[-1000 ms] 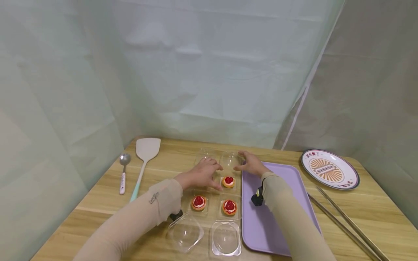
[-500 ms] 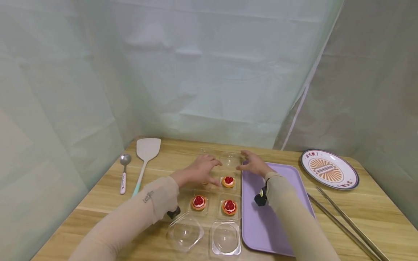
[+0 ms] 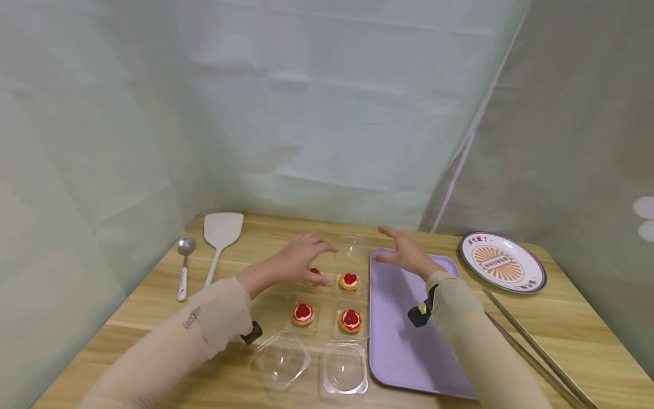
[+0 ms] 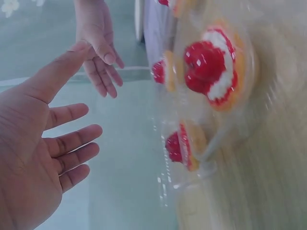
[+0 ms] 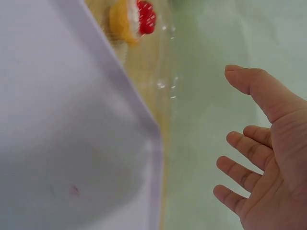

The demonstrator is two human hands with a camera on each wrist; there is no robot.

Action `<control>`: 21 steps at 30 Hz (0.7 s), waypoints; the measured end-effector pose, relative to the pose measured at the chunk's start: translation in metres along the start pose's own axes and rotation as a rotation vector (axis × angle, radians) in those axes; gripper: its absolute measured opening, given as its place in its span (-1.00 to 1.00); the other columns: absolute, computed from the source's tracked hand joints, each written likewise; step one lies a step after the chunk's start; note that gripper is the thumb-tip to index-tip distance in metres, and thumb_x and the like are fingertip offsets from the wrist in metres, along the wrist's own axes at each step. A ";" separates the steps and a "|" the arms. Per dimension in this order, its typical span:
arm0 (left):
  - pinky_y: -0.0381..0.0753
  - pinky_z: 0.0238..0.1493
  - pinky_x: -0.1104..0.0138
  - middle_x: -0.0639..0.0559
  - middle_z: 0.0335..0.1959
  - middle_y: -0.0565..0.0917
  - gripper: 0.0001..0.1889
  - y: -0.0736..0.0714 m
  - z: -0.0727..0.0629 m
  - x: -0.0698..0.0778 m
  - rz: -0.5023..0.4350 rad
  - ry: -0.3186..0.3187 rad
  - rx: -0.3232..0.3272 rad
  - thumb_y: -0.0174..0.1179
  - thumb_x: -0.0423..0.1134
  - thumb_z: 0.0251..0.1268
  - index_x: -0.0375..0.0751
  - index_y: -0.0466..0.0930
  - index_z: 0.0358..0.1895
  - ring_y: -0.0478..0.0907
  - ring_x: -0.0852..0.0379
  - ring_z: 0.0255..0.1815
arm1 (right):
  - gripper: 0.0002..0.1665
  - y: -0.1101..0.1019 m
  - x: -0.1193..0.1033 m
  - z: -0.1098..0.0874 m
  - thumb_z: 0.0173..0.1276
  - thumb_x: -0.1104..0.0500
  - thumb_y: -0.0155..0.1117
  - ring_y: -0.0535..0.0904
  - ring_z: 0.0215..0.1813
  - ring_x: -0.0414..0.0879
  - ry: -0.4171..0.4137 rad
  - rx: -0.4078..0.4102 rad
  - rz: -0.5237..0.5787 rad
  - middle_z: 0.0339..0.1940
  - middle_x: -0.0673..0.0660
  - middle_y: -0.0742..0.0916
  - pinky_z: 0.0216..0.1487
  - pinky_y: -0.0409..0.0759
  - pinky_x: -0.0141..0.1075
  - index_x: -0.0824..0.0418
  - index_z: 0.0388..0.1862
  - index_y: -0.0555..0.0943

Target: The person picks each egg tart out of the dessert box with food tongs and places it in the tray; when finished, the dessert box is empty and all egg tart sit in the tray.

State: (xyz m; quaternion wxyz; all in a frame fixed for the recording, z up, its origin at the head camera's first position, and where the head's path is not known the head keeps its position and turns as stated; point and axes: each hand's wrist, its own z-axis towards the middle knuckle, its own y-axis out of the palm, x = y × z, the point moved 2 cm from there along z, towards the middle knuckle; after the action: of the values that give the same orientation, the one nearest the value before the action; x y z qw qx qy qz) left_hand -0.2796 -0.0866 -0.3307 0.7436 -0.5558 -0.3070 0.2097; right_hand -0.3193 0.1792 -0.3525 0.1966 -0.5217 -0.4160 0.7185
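My left hand [image 3: 293,262] hovers over the back-left fruit tart [image 3: 314,275], partly covering it in the head view. Its fingers are spread and hold nothing; the left wrist view shows the palm [image 4: 24,158] facing the tarts' side. Across from it, my right hand [image 3: 407,255] hangs in the air above the far end of the purple tray [image 3: 409,341], thumb and fingers apart, holding nothing. Red-topped tarts sit in clear plastic boxes: one at the back right [image 3: 349,282], one front left [image 3: 303,313], one front right [image 3: 350,321].
Nearest me are an open clear box [image 3: 344,369] and a tilted clear lid or box [image 3: 282,360]. A spoon [image 3: 183,278] and a white spatula [image 3: 223,228] lie at left. At right are a patterned plate [image 3: 503,262] and long metal tongs or rods [image 3: 541,352].
Both hands have drawn apart, the left one leftward and the right one a little rightward. More of the back-left tart now shows. The head view has shifted slightly.
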 end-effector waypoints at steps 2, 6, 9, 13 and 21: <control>0.19 0.42 -0.11 -0.08 0.13 0.58 -0.28 -0.002 -0.003 0.002 -0.006 0.014 0.015 0.43 0.11 -0.03 -0.15 0.49 0.22 0.37 -0.15 0.29 | -0.04 -0.005 -0.005 -0.006 0.21 0.07 0.40 0.22 0.46 0.29 -0.017 0.001 -0.011 0.46 0.35 0.35 0.45 0.19 0.15 0.35 0.47 0.17; 0.22 0.40 -0.08 -0.06 0.08 0.60 -0.27 -0.007 -0.008 0.011 -0.019 0.044 0.052 0.45 0.11 -0.07 -0.15 0.50 0.20 0.39 -0.12 0.25 | -0.04 -0.015 -0.014 -0.020 0.21 0.06 0.41 0.26 0.44 0.29 -0.037 0.006 -0.027 0.46 0.33 0.35 0.43 0.23 0.17 0.28 0.49 0.17; 0.29 0.34 -0.06 -0.05 0.04 0.61 -0.27 -0.010 -0.014 0.019 0.011 0.078 0.074 0.46 0.10 -0.11 -0.13 0.51 0.20 0.44 -0.09 0.20 | -0.06 -0.021 -0.023 -0.030 0.21 0.06 0.41 0.30 0.41 0.31 -0.065 0.012 -0.045 0.44 0.34 0.37 0.39 0.27 0.19 0.25 0.48 0.19; 0.36 0.25 -0.04 -0.06 0.03 0.60 -0.27 -0.010 -0.021 0.029 0.046 0.130 0.074 0.47 0.09 -0.11 -0.13 0.50 0.19 0.46 -0.08 0.16 | -0.09 -0.027 -0.033 -0.048 0.21 0.04 0.41 0.34 0.40 0.28 -0.096 0.025 -0.081 0.42 0.30 0.41 0.35 0.34 0.17 0.21 0.47 0.23; 0.43 0.18 0.06 -0.05 0.00 0.59 -0.30 0.002 -0.031 0.043 0.052 0.189 0.038 0.47 0.06 -0.09 -0.17 0.51 0.17 0.48 -0.04 0.11 | -0.19 -0.031 -0.046 -0.094 0.14 0.04 0.46 0.48 0.29 0.19 -0.205 0.104 -0.240 0.28 0.26 0.57 0.20 0.53 0.06 0.25 0.35 0.39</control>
State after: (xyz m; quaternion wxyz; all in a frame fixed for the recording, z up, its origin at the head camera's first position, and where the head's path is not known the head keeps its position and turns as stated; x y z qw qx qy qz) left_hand -0.2273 -0.0796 -0.3292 0.7740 -0.5666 -0.2169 0.1813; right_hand -0.2207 0.2009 -0.3113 0.2643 -0.3812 -0.4555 0.7598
